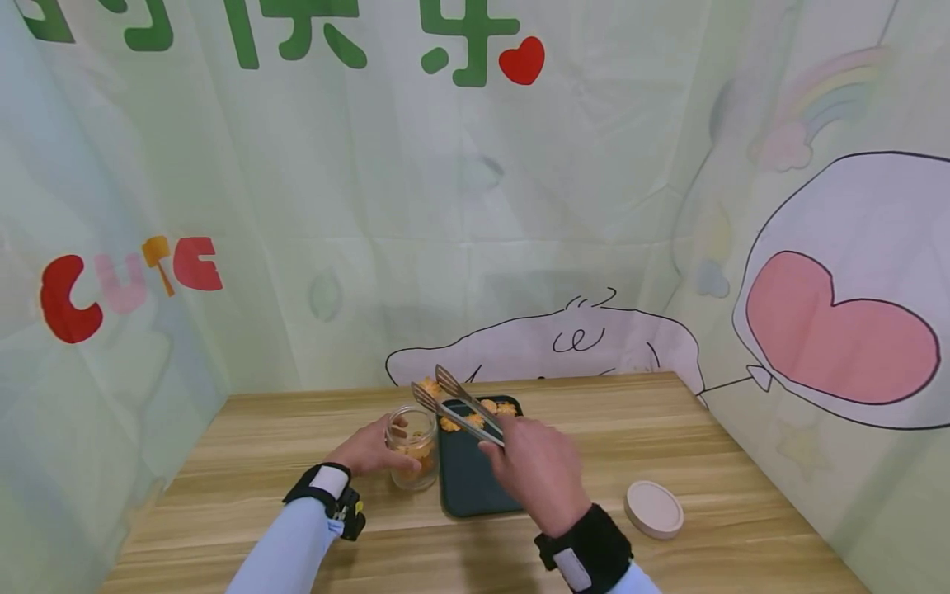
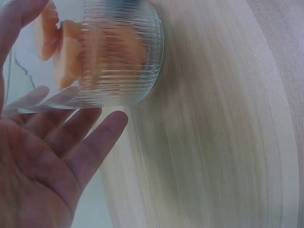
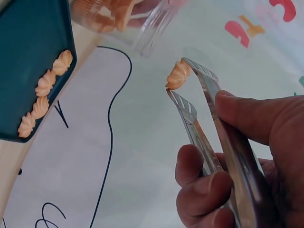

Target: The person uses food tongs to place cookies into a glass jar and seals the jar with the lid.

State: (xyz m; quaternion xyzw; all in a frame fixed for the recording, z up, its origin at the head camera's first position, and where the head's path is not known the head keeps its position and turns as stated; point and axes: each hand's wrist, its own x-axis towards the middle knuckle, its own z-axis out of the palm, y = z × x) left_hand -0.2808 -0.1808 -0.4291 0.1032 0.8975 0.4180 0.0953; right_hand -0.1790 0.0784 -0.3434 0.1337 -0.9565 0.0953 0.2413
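My left hand [image 1: 367, 450] holds a clear glass jar [image 1: 412, 474], thumb and fingers around its side; ribbed glass and orange cookies [image 2: 69, 57] inside show in the left wrist view. In my right hand [image 1: 540, 466] are metal tongs [image 3: 223, 137], gripped between thumb and curled fingers. Their tips pinch one swirled cookie [image 3: 178, 75], raised near the jar's mouth. Right of the jar lies a dark green tray [image 1: 475, 483], with several cookies [image 3: 45, 83] along its far edge in the right wrist view.
A round white lid [image 1: 654, 509] lies on the wooden table [image 1: 735, 495] at the right. Behind the table hangs a pale printed cloth [image 1: 356, 206], which also runs along both sides.
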